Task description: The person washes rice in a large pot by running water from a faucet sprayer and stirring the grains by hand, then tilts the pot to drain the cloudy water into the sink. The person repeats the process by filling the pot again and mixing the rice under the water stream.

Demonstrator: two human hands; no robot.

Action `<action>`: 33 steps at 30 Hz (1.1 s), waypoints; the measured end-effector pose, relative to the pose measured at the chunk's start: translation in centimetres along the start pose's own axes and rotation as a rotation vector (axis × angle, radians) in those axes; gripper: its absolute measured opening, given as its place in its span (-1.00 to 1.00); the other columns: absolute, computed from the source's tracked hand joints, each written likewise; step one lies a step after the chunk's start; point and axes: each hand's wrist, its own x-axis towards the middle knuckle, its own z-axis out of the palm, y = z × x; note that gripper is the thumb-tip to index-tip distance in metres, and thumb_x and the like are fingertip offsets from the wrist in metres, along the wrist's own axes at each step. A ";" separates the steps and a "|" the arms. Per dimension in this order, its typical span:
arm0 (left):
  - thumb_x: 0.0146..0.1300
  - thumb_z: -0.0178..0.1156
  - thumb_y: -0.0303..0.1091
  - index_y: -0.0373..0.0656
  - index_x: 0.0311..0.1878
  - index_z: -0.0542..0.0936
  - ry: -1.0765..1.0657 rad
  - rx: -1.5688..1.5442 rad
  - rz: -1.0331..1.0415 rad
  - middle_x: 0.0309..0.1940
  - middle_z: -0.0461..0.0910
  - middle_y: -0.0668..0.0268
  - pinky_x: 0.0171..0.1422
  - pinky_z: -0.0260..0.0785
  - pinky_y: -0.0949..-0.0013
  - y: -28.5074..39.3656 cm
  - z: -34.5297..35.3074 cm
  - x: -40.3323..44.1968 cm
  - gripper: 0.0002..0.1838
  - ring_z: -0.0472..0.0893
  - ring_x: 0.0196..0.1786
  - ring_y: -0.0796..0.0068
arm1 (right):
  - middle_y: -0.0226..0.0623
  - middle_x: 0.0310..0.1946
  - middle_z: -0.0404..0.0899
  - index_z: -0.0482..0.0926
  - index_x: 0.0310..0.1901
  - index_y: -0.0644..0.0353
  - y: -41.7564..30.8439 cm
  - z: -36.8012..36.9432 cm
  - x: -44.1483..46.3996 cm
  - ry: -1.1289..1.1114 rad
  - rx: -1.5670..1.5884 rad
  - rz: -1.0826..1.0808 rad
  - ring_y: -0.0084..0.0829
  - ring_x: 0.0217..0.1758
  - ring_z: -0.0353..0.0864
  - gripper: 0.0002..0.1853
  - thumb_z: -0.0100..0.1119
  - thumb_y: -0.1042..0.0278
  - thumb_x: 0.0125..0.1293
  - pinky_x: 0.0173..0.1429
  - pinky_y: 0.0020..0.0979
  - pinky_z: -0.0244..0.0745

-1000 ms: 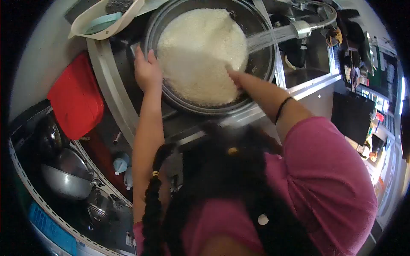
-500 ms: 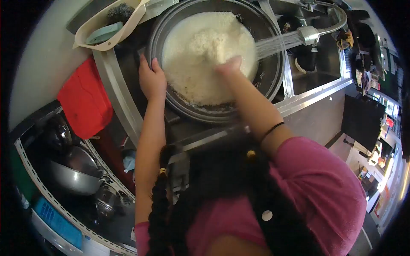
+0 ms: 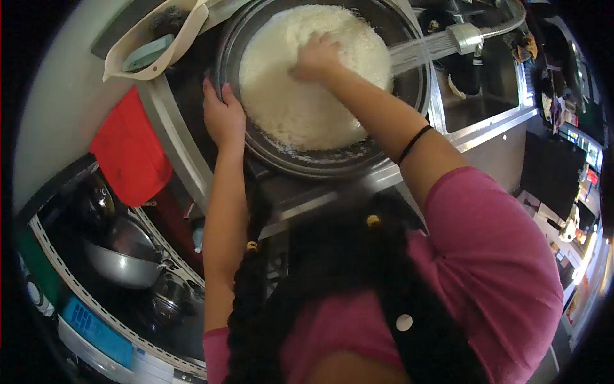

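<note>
A large dark round pot sits in the sink, holding white grains, probably rice, in cloudy water. Water sprays from a metal faucet head into the pot's right side. My left hand grips the pot's left rim, thumb and fingers on either side of it. Over the upper middle of the grains is my right hand, palm down with its fingers spread, touching the cloudy surface; its fingertips are partly blurred.
A cream basket with a scrubber and a light green item stands at the upper left. A red cloth hangs left of the sink. Metal bowls lie on a lower shelf. A second sink basin is at the right.
My right hand has moved from the right side of the pot up and left across the grains, and its fingers have spread. My left hand stays at the rim.
</note>
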 end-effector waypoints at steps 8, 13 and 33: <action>0.46 0.03 -0.11 -0.24 0.42 0.33 0.045 0.023 0.058 0.27 0.46 -0.12 0.33 0.34 0.12 0.3 -0.2 -0.2 -0.42 0.50 0.27 -0.09 | -0.17 0.50 0.15 0.43 0.36 -0.08 5.5 5.8 -11.0 -0.206 -0.008 -0.478 0.02 0.55 0.12 -0.23 0.36 -0.06 0.07 0.43 0.16 0.24; 0.45 0.03 -0.13 -0.26 0.39 0.35 0.067 0.009 0.052 0.18 0.51 -0.14 0.24 0.39 0.07 0.1 -0.2 -0.1 -0.44 0.53 0.19 -0.12 | -0.19 0.21 0.52 0.61 0.16 -0.05 9.0 14.4 0.0 -0.226 0.142 -0.383 -0.13 0.31 0.46 -0.41 0.38 -0.02 0.05 0.28 0.00 0.42; 0.44 0.06 -0.10 -0.18 0.41 0.35 0.004 -0.050 0.003 0.17 0.53 -0.11 0.26 0.37 0.07 0.8 -0.9 -0.2 -0.43 0.54 0.19 -0.13 | -0.16 -0.21 0.73 0.74 -0.24 0.10 3.5 7.7 1.3 -0.087 0.002 -0.273 -0.14 -0.11 0.70 -0.74 0.24 0.21 0.07 -0.01 -0.09 0.57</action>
